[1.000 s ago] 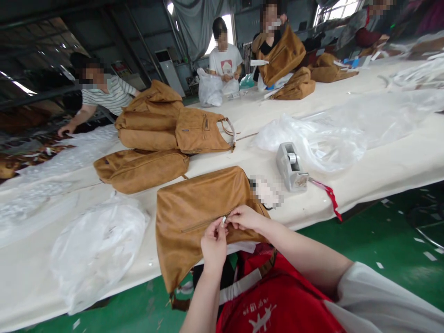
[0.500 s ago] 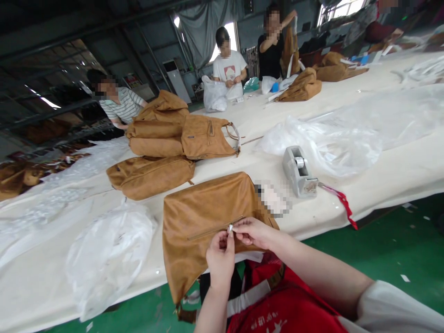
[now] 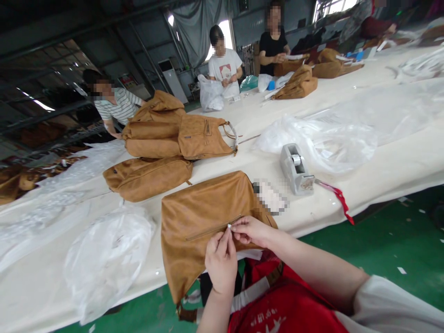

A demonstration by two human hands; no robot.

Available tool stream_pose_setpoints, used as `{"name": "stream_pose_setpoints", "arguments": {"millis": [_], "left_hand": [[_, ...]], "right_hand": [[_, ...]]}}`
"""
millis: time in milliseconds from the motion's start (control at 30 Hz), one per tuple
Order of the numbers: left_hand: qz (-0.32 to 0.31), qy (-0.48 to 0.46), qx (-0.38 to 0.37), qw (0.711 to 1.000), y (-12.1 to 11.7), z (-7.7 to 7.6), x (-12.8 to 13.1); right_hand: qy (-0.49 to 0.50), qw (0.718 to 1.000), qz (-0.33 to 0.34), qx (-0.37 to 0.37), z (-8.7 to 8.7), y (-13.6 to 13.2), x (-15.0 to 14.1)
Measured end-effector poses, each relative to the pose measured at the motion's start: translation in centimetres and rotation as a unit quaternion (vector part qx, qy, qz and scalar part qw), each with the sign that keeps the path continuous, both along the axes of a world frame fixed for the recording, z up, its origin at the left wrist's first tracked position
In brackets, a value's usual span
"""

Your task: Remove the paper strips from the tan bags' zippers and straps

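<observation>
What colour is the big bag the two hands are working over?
The bag is tan-brown; the head view shows it best.

Right of the frame's centre stands a grey tape dispenser (image 3: pixel 297 170), with clear plastic (image 3: pixel 335 143) behind it. At upper left is a person in a striped shirt (image 3: pixel 116 107).

The left hand (image 3: pixel 221 263) and right hand (image 3: pixel 255 232) pinch a small white piece (image 3: pixel 229 226) over the zipper (image 3: pixel 201 234) of a tan handbag (image 3: pixel 208 199) on the table (image 3: pixel 251 159). A grey tape dispenser (image 3: pixel 294 169) stands to its right, near clear plastic (image 3: pixel 333 143); more tan bags (image 3: pixel 152 145) lie heaped beyond.
</observation>
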State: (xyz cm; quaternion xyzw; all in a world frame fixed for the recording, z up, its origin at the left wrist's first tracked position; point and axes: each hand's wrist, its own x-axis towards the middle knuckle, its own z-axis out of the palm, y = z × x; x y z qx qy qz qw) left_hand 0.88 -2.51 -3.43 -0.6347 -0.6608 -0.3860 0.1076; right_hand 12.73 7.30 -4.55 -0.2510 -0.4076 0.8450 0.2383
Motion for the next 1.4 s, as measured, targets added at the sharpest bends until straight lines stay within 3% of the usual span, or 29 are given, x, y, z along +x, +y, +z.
{"name": "stream_pose_setpoints", "arguments": {"millis": [100,167,200,267,333,400,467,600,733,833,933,1167,1300,1400], "left_hand": [[-0.023,0.013,-0.007,1.0,-0.3,0.6,0.0],[-0.025,-0.031,-0.023,0.999,0.0,1.4,-0.5],[-0.021,-0.048,-0.034,0.998,0.5,2.0,-0.9],[-0.032,-0.043,-0.077,0.996,1.8,3.3,-1.8],[-0.071,0.008,-0.14,0.988,3.4,4.5,-2.6],[-0.101,0.079,-0.213,0.969,5.0,5.4,-3.0],[-0.104,0.157,-0.276,0.943,6.4,6.0,-2.8],[-0.099,0.253,-0.34,0.9,8.5,6.4,-1.8],[-0.108,0.284,-0.354,0.885,9.4,6.3,-0.7],[-0.116,0.294,-0.363,0.876,9.6,6.1,-0.4],[-0.132,0.282,-0.38,0.871,10.2,6.2,-0.9],[-0.178,0.194,-0.413,0.872,12.6,6.9,-3.1],[-0.19,0.145,-0.426,0.873,12.8,7.0,-3.4],[-0.199,0.128,-0.43,0.871,12.7,7.0,-3.6]], "right_hand": [[-0.024,1.0,-0.006,-0.002,0.4,-0.1,-0.2],[-0.082,0.995,-0.001,0.064,1.0,-0.3,-0.1],[-0.13,0.983,-0.007,0.13,1.4,-0.4,0.0],[-0.26,0.916,-0.047,0.303,2.1,-0.6,0.5],[-0.377,0.802,-0.084,0.455,2.7,-0.8,1.2],[-0.442,0.71,-0.081,0.542,3.1,-0.9,2.0],[-0.463,0.669,-0.059,0.578,3.1,-0.9,2.5],[-0.48,0.65,-0.066,0.586,2.5,-0.9,2.5],[-0.5,0.644,-0.078,0.574,2.2,-0.6,2.0],[-0.493,0.639,-0.045,0.589,2.5,-0.1,2.2],[-0.479,0.638,-0.02,0.603,3.0,0.2,2.8],[-0.465,0.644,-0.059,0.604,3.5,-0.1,2.4],[-0.464,0.627,-0.028,0.625,3.0,0.3,1.4],[-0.449,0.632,-0.015,0.632,3.0,0.5,1.3]]}}
